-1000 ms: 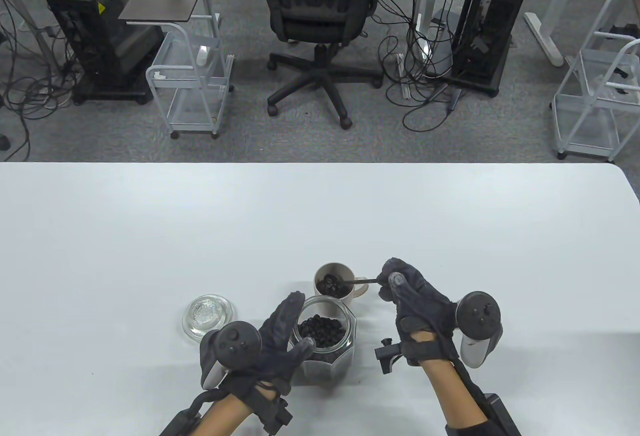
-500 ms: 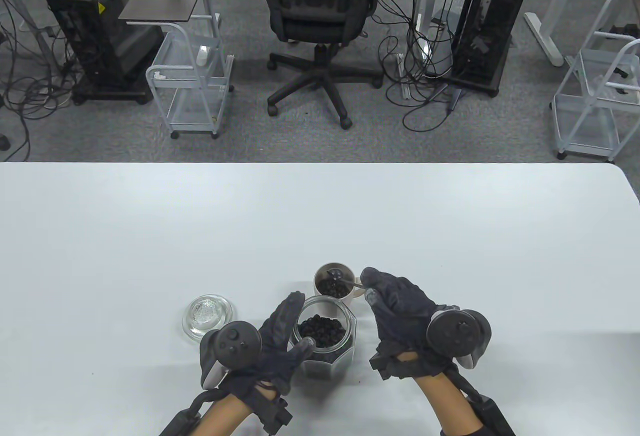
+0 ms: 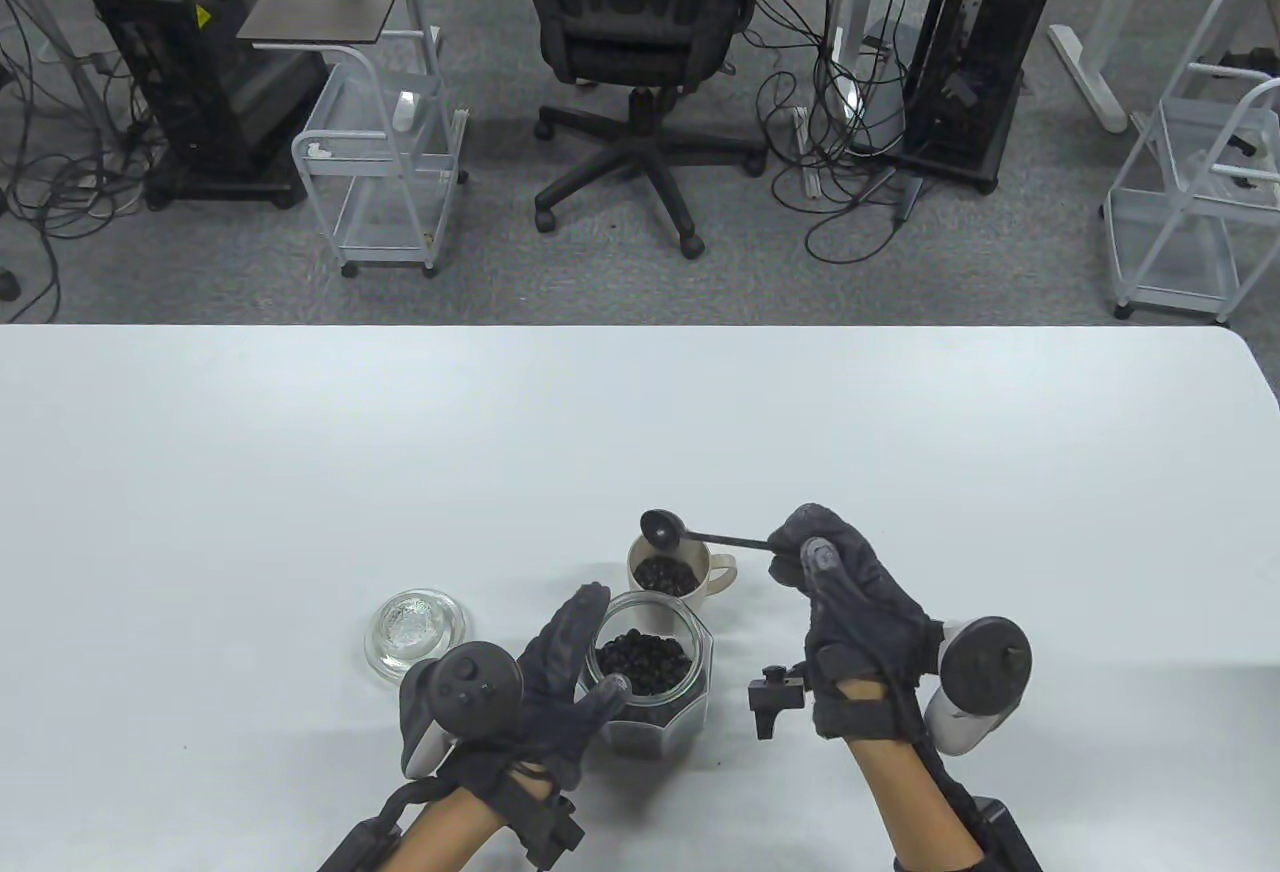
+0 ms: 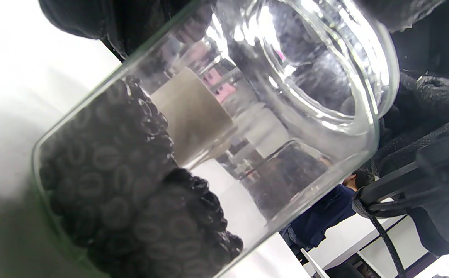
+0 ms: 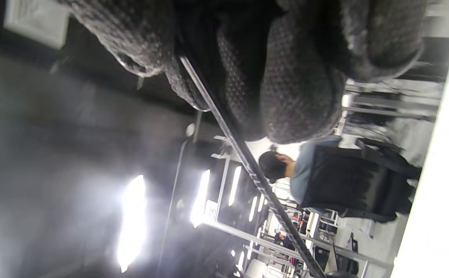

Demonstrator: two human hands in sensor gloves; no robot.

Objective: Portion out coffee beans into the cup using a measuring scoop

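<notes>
A cream cup [image 3: 722,572] with coffee beans [image 3: 666,573] in it stands behind a faceted glass jar [image 3: 700,687] of beans [image 3: 642,660]. My left hand [image 3: 560,677] wraps round the jar's left side; the left wrist view shows the jar [image 4: 216,127] and its beans [image 4: 124,193] up close. My right hand [image 3: 830,572] pinches the handle of a black measuring scoop [image 3: 660,525], held level above the cup's far rim with its bowl empty. In the right wrist view the fingers [image 5: 298,88] grip the thin scoop handle [image 5: 247,162].
A glass lid [image 3: 415,627] lies on the white table [image 3: 300,472] left of the jar. Beyond the table's far edge stand an office chair [image 3: 640,22], wire carts [image 3: 385,162] and computer towers [image 3: 190,62].
The scoop tipped its beans into the cup, then my right hand lifted it up and back, turning it level and empty. The left hand and jar stayed still.
</notes>
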